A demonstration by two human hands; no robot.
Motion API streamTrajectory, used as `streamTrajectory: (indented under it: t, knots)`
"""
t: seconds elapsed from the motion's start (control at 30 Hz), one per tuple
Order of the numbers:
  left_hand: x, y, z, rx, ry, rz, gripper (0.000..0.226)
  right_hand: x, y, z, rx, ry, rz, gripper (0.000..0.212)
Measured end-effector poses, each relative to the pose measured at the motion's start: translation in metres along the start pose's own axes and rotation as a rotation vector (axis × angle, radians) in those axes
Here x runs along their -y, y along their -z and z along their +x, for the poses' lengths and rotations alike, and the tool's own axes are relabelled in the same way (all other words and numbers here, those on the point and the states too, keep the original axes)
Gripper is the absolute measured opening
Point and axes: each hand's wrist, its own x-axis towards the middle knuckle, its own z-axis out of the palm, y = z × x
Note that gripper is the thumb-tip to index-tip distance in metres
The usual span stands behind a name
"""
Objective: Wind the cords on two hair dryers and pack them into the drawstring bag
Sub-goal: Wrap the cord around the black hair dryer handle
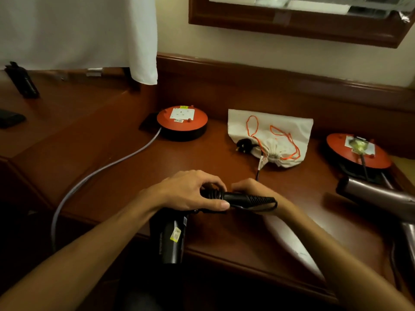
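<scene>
- Head view, lower centre: black dryer (171, 239) held over the desk (125, 153) edge, barrel pointing down, handle lying level towards the right.
- Left hand (190, 191): fingers and thumb curled round the cord (253, 207) where it leaves the handle.
- Right hand (251, 188): behind the handle, fingers curled; seemingly pinching the cord, though its grip is mostly hidden.
- Step in hand, as judged: winding the first dryer's cord round its handle. Next move calls for drawing in the slack and laying another turn while the left hand pins the coil.
- Plug (244, 145): centre, just beside the bag (289, 129); cord runs from it towards the hands.
- Bag: centre right, mouth gathered shut, orange drawstring loose on top; must be opened before packing.
- Second dryer (379, 196): right edge, cut off; cord not traceable.
- Two red reels (182, 121), upper centre and right; right one partly cropped.
</scene>
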Motion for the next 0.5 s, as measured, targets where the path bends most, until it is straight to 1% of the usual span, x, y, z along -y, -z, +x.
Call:
streamTrajectory:
  t: [0.03, 0.1, 0.17, 0.27, 0.33, 0.37, 0.43, 0.5]
  knots:
    - [-0.002, -0.002, 0.001, 0.007, 0.006, 0.105, 0.052, 0.003, 0.008, 0.007, 0.039, 0.009, -0.031, 0.027]
    - [-0.005, -0.005, 0.006, 0.043, 0.020, 0.249, 0.063, 0.012, 0.024, 0.016, 0.101, -0.050, -0.054, 0.032]
    - [-0.007, -0.008, 0.012, 0.064, 0.055, 0.330, 0.073, 0.025, 0.035, 0.023, 0.154, -0.074, -0.101, 0.030]
    - [-0.004, -0.010, 0.024, 0.093, 0.109, 0.380, 0.081, 0.043, 0.041, 0.029, 0.216, -0.078, -0.223, 0.024]
    - [-0.001, -0.009, 0.029, 0.124, 0.091, 0.368, 0.078, 0.052, 0.040, 0.026, 0.263, -0.081, -0.339, 0.021]
    - [0.001, -0.009, 0.030, 0.139, 0.074, 0.364, 0.072, 0.055, 0.038, 0.025, 0.268, -0.076, -0.403, 0.021]
    - [0.000, -0.006, 0.030, 0.139, 0.064, 0.368, 0.058, 0.066, 0.036, 0.022, 0.234, -0.071, -0.534, 0.017]
    - [0.001, -0.001, 0.030, 0.133, 0.094, 0.369, 0.052, 0.083, 0.036, 0.022, 0.164, -0.046, -0.693, 0.015]
